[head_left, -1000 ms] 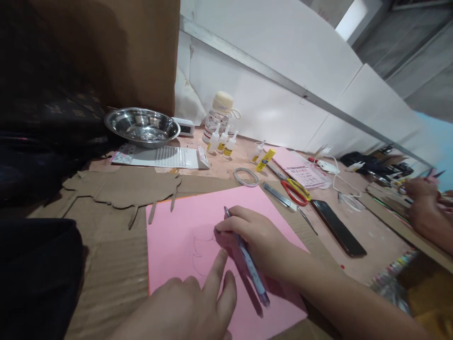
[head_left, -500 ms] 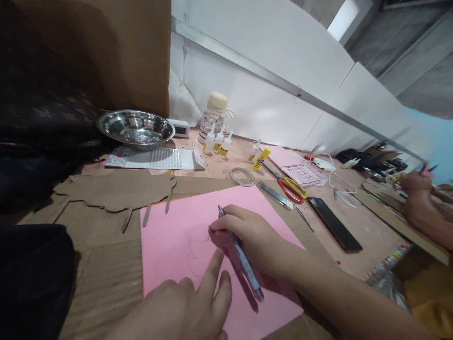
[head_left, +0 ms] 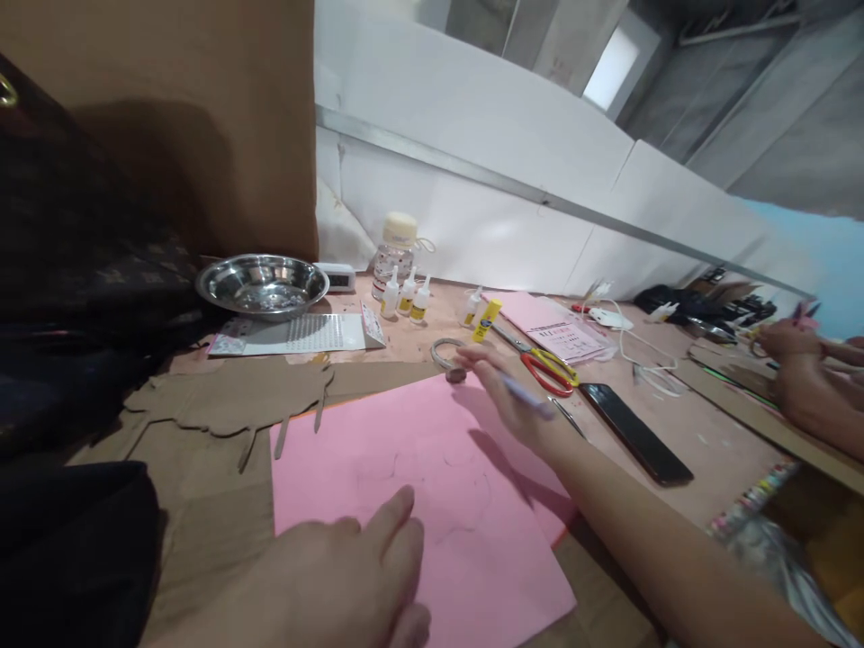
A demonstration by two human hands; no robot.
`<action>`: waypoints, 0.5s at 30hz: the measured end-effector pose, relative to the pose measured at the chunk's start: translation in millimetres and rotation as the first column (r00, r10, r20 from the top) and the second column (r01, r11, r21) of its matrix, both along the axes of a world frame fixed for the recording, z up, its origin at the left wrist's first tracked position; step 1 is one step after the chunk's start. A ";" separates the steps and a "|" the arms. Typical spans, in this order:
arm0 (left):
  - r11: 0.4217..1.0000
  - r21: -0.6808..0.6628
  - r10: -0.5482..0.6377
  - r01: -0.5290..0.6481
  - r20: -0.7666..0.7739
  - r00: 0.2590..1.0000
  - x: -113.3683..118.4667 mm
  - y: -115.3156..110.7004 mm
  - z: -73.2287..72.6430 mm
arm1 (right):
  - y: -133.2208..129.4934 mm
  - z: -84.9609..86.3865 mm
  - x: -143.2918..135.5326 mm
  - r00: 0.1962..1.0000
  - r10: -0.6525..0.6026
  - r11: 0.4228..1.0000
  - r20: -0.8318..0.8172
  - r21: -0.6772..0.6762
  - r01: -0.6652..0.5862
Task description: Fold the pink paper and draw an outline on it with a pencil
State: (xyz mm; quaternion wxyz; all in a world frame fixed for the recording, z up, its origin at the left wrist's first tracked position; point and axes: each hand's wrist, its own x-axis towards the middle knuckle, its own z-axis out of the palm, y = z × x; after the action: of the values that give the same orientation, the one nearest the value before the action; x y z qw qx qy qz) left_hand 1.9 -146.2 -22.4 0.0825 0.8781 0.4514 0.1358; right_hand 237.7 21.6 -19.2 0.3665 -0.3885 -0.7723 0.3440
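A pink paper sheet (head_left: 418, 477) with a faint pencilled outline lies on brown cardboard (head_left: 222, 504). My left hand (head_left: 344, 576) rests flat on the sheet's near edge, fingers apart, holding nothing. My right hand (head_left: 506, 391) is lifted above the sheet's far right corner and blurred by motion. It grips a pen (head_left: 530, 396) and its fingertips pinch a small dark round piece (head_left: 457, 374) close to a roll of tape (head_left: 445, 351).
A steel bowl (head_left: 262, 283), a water bottle (head_left: 395, 252), small glue bottles (head_left: 405, 300), a glue stick (head_left: 487, 321), red-and-yellow scissors (head_left: 550, 364), a black phone (head_left: 634, 432) and a pink booklet (head_left: 553, 326) stand beyond. Another person's hands (head_left: 800, 369) work at the right edge.
My right hand has lifted off the drawing and swung away toward the tape roll with the pen. The camera tilted up. My left hand slid a little nearer on the sheet.
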 end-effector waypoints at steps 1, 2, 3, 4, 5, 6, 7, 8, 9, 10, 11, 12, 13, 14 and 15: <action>1.000 0.006 0.016 -0.017 0.060 0.998 -7.8 8.7 0.9 | -5.2 1.8 -1.1 0.997 0.033 0.997 -0.072 -0.065 -0.037; 0.998 0.019 0.056 -0.058 0.095 0.994 -15.6 18.2 0.9 | -11.6 4.3 -2.5 0.987 0.070 0.986 -0.147 -0.137 -0.090; 0.993 0.050 0.101 -0.109 0.148 0.984 -22.8 27.9 -0.4 | -18.6 7.3 -4.4 0.971 0.107 0.967 -0.214 -0.206 -0.152; 0.981 0.068 0.164 -0.181 0.201 0.966 -28.8 37.0 -3.0 | -25.9 10.8 -6.6 0.954 0.139 0.942 -0.264 -0.263 -0.210; 0.971 0.088 0.192 -0.221 0.259 0.947 -33.4 44.8 -6.8 | -33.1 14.7 -9.3 0.941 0.161 0.915 -0.298 -0.311 -0.255; 0.968 0.091 0.200 -0.236 0.295 0.935 -36.2 50.7 -11.3 | -39.7 18.6 -12.2 0.932 0.175 0.889 -0.317 -0.356 -0.288; 0.967 0.096 0.193 -0.235 0.324 0.926 -37.3 54.6 -16.0 | -45.4 22.1 -15.4 0.930 0.182 0.863 -0.320 -0.401 -0.307; 0.971 0.099 0.170 -0.217 0.348 0.922 -36.8 56.4 -20.1 | -50.0 24.8 -18.5 0.934 0.184 0.843 -0.306 -0.439 -0.310; 0.977 0.102 0.138 -0.188 0.367 0.920 -35.0 56.5 -23.0 | -53.4 26.1 -21.4 0.941 0.176 0.828 -0.289 -0.473 -0.301; 0.983 0.104 0.102 -0.152 0.383 0.918 -32.4 55.4 -24.4 | -55.7 25.9 -24.0 0.948 0.165 0.815 -0.272 -0.504 -0.287; 0.988 0.103 0.064 -0.113 0.393 0.917 -29.2 53.6 -24.2 | -57.0 24.2 -26.2 0.952 0.162 0.796 -0.259 -0.536 -0.281; 0.992 0.100 0.032 -0.078 0.399 0.916 -26.0 51.6 -22.6 | -57.6 21.1 -28.1 0.953 0.168 0.768 -0.252 -0.572 -0.287; 0.994 0.093 0.008 -0.050 0.401 0.916 -22.8 49.9 -19.9 | -57.7 17.2 -29.7 0.951 0.190 0.732 -0.243 -0.611 -0.302; 0.996 0.085 -0.006 -0.031 0.403 0.915 -19.9 48.5 -16.6 | -57.7 13.2 -31.2 0.947 0.221 0.696 -0.233 -0.642 -0.320; 0.997 0.077 -0.013 -0.019 0.406 0.914 -17.3 47.4 -13.2 | -57.8 9.9 -32.6 0.939 0.251 0.673 -0.233 -0.656 -0.343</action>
State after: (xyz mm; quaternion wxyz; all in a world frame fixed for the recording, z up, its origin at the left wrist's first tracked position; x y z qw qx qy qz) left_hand -15.4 -98.8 -35.6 0.1394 0.8327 0.4201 0.3328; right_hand 205.1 -36.2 -9.2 0.1823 -0.3434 -0.6177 0.6836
